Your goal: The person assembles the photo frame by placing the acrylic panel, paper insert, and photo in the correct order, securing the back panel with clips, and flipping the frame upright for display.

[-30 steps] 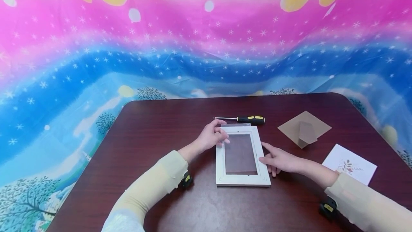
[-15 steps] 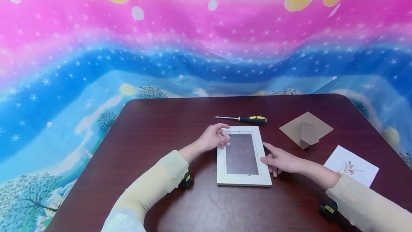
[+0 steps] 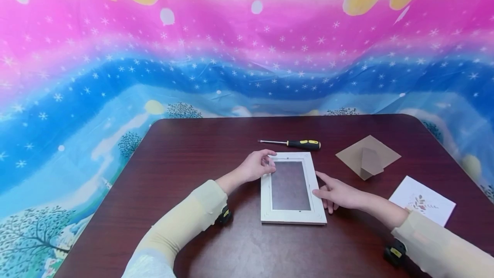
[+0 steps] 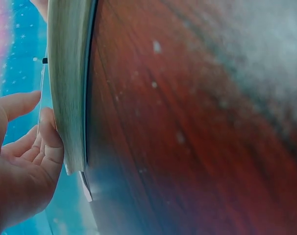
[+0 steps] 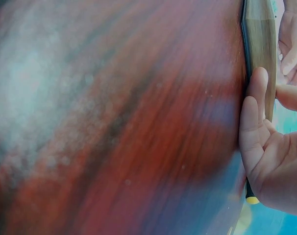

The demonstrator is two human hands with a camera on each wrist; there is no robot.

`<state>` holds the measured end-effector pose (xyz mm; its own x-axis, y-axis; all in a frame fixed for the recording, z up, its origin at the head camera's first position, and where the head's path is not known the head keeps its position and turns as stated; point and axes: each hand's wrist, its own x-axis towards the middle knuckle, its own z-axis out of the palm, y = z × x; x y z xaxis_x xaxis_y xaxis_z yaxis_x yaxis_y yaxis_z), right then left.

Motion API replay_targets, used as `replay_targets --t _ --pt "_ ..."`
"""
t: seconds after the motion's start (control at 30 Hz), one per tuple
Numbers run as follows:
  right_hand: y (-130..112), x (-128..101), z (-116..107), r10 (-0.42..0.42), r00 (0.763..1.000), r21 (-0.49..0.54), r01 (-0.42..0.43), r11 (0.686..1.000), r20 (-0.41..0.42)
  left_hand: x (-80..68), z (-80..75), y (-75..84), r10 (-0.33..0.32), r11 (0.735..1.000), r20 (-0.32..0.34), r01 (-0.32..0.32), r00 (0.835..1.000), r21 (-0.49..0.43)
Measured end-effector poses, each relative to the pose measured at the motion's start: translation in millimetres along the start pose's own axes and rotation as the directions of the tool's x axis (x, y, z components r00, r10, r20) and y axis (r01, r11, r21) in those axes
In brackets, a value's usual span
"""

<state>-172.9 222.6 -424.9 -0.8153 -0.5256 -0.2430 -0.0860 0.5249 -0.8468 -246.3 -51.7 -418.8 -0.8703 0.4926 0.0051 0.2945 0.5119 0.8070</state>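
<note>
A: What is the work lying on?
B: A dark red-brown table (image 3: 185,158), streaked with wood grain and glossy, with a pale patch of glare at six o'clock from the white frame (image 3: 293,216). Its far corners are rounded.

A: And the room?
B: A printed cloth (image 3: 247,46) fills the background behind the table and down both sides: pink above, blue below, scattered with white snowflakes. Yellow winged shapes run along the top, and small trees near the table's edge.

A: Where does the frame sit?
B: On the table, a little right of the middle of the head view. Taking it as the dial's centre, a screwdriver (image 3: 304,144) lies at twelve, its yellow-and-black handle to the right. A brown board (image 3: 353,153) with a flap is between two and three; a white card (image 3: 422,200) with a leafy print lies just past three.

A: The hands?
B: The left hand (image 3: 256,166), at ten, pinches a thin clear sheet (image 4: 41,81) at the frame's face. The right hand (image 3: 339,193), at three, grips the frame's side, thumb on top.
</note>
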Motion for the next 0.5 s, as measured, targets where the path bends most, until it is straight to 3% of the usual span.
replay_targets --t 0.27,0.5 --pt "-0.9 -0.5 -0.4 0.002 1.0 -0.005 -0.002 1.0 -0.001 4.8 0.8 -0.2 0.023 0.992 -0.033 -0.019 0.999 0.124" --pt "-1.1 -0.7 0.3 0.001 1.0 -0.004 -0.001 1.0 0.0 10.1 0.7 2.6 0.034 0.967 -0.025 -0.026 0.999 0.252"
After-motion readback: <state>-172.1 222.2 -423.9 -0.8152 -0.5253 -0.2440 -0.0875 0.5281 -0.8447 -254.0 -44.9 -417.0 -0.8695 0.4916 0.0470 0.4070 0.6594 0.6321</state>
